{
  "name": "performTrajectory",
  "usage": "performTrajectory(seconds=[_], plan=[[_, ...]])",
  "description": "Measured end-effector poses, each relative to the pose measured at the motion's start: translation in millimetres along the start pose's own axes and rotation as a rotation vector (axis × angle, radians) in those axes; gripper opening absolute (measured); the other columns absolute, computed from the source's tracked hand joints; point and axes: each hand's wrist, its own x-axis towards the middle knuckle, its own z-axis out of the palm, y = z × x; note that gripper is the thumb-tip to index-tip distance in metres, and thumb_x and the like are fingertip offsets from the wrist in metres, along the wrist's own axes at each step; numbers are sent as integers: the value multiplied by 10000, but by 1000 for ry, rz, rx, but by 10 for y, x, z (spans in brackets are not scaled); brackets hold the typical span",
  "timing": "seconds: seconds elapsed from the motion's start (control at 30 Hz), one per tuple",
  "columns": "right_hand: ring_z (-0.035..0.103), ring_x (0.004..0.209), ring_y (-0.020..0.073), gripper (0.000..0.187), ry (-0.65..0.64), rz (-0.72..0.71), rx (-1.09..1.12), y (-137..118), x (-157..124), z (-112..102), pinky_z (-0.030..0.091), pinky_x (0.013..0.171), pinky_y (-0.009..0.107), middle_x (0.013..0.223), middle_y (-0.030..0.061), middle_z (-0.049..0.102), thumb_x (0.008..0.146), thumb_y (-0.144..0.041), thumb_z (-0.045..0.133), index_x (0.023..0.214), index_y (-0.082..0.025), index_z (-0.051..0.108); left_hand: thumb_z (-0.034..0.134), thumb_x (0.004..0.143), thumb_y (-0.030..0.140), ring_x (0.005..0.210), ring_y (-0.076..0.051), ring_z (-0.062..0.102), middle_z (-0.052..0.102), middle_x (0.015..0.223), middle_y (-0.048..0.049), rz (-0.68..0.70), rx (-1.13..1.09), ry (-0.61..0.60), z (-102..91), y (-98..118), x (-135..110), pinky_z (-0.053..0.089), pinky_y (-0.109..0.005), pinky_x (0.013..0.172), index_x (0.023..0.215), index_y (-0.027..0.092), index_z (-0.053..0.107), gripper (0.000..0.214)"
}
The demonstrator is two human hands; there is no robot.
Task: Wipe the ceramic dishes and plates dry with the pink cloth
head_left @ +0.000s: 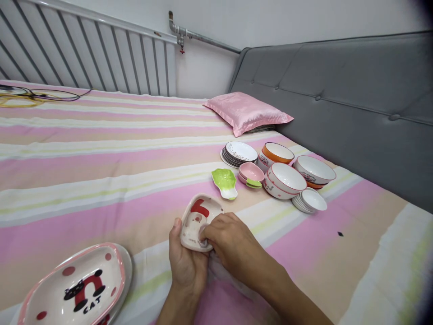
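My left hand (187,266) cups a small white dish (192,219) with a red figure and dots inside. Its thumb lies along the left rim. Over the right side of the dish is my right hand (233,243), closed, its curled fingertips pressed against the inside; whatever they may pinch is hidden. Beyond the dish lie a green leaf-shaped dish (224,181) and pink dishes (251,171) with a green handle. At lower left sits an oval bowl (57,298) with a black cat and the word CAT, on top of other dishware.
Stacked plates (241,151), an orange-rimmed bowl (277,152), red-rimmed bowls (286,180), a wide bowl (314,169) and small white bowls (313,199) stand on the striped bedsheet (101,180). Behind are a pink pillow (248,110), a grey headboard (338,76), a radiator (94,49) and cables (37,95).
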Motion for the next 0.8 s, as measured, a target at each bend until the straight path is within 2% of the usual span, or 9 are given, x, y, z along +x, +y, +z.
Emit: performTrajectory(seconds=[0.07,0.23,0.4,0.53,0.67,0.8], plan=[[495,736,148,154,37,22,-29,3,1,27,376,701,278,723,-7,625,753,-40,562,719,-188,593,553,764,393,767,-183,623,681,859,-94,19,14,4,0,-12,-3,507,-289,706,984,128,656,360],[483,798,177,177,187,32,-51,105,57,151,415,695,284,824,28,637,774,-47,546,832,-187,638,600,741,359,728,-147,601,667,825,-62,48,28,-11,-8,-33,-2,504,-277,721,976,132,656,332],[499,853,189,216,472,-5,-60,220,113,249,462,713,294,897,61,647,813,-45,495,898,-163,655,599,748,360,836,-170,608,670,921,-88,24,28,-23,0,-40,-28,502,-276,744,1016,131,647,356],[522,875,183,252,604,-57,-46,231,130,276,477,747,304,950,64,652,831,-53,475,992,-163,636,567,769,378,950,-209,597,661,1019,-116,-1,4,-30,17,-29,-42,498,-300,785,1049,133,640,379],[532,890,183,268,632,-63,-51,222,139,293,475,778,307,982,65,652,846,-62,457,1038,-161,616,544,787,382,1025,-233,576,654,1058,-125,-17,-9,-38,27,-22,-36,492,-318,815,1070,135,634,386],[540,889,186,256,516,-5,-49,206,147,317,474,773,307,963,62,646,830,-74,481,1025,-177,612,556,782,366,994,-213,587,661,1039,-117,-1,0,-17,15,-22,-22,490,-303,816,1065,135,633,373]])
